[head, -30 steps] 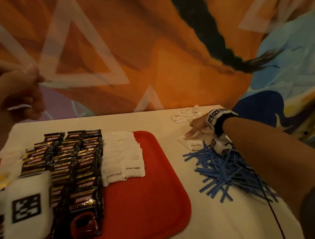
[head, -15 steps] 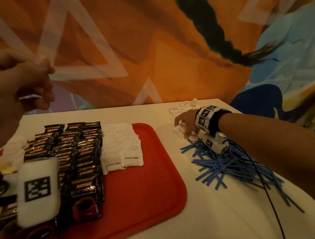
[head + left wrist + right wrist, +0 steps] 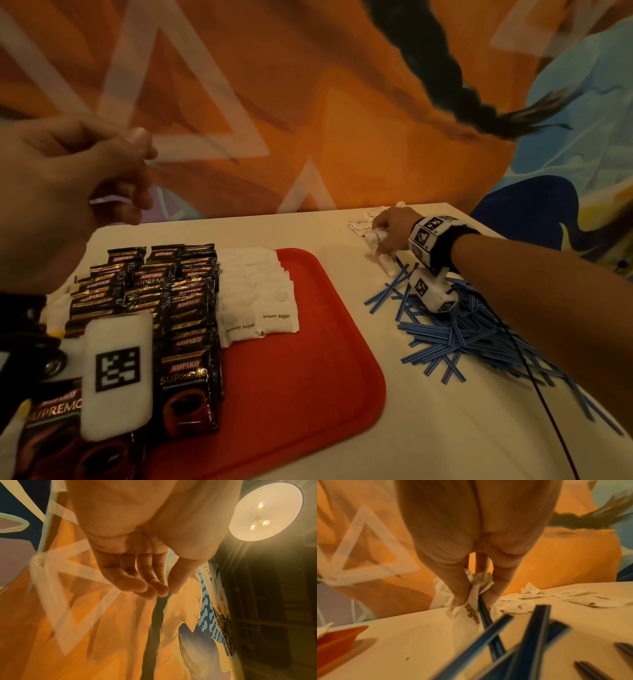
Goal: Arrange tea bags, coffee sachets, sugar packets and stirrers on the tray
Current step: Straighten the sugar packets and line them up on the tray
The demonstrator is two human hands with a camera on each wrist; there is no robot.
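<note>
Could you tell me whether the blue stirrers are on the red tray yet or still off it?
Off it. The blue stirrers lie in a loose heap on the table, right of the red tray.

— What is lying on the tray [image 3: 308, 394]?
— Coffee sachets [image 3: 178, 308] are filling its left part, and sugar packets [image 3: 255, 301] are lying just right of them; the tray itself is sitting on the table [image 3: 428, 428].
— And right of the tray?
— Stirrers [image 3: 455, 335] are lying in a heap on the table, with loose sugar packets [image 3: 361, 226] lying behind them, near the far edge.
</note>
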